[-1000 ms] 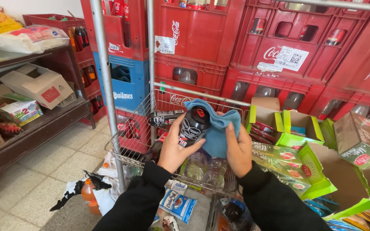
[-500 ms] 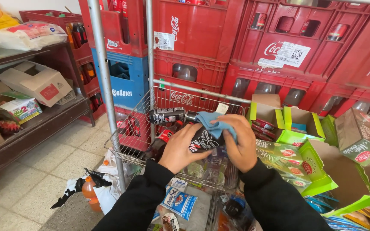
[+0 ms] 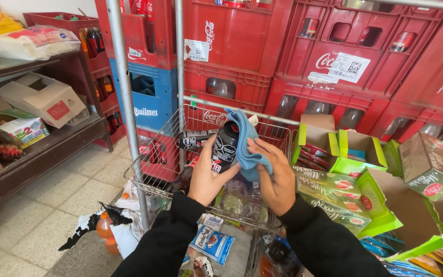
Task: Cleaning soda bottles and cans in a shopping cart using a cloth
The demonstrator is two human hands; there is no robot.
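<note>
black can (image 3: pixel 225 150) with white markings and a red band, blue cloth (image 3: pixel 247 142), black sleeves (image 3: pixel 314 241), red crates (image 3: pixel 262 46), one blue crate (image 3: pixel 147 97), bright green cartons (image 3: pixel 357 179), grey speckled floor tiles (image 3: pixel 47 215), orange bottle (image 3: pixel 106 233)

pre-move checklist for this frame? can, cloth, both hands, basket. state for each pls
1. Left hand grips the black can: ok.
2. Can upright: not ok, tilted slightly.
3. Right hand presses the blue cloth against the can: ok.
4. Can's cap on: cannot tell, cloth covers the top.
5. Can held above the wire basket, not resting in it: ok.
</note>
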